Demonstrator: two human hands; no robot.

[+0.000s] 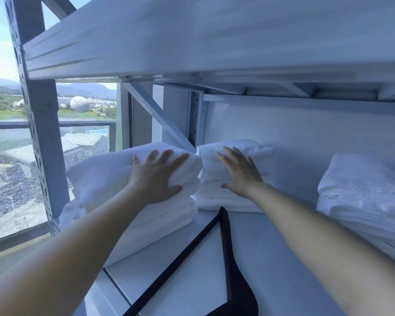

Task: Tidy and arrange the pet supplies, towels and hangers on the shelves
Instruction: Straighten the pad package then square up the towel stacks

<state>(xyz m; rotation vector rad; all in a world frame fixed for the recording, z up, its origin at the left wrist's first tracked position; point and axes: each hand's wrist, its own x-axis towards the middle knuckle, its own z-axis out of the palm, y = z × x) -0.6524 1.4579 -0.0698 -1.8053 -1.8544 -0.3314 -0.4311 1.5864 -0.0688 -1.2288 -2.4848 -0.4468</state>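
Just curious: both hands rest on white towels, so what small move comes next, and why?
Probably the left hand should push the left towel stack back, level with the middle stack under the right hand: it sits askew, nearer the front of the shelf.

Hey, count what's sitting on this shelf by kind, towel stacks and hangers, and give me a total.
White towel stacks: 3, left, middle, right
Black hanger: 1
Total: 4
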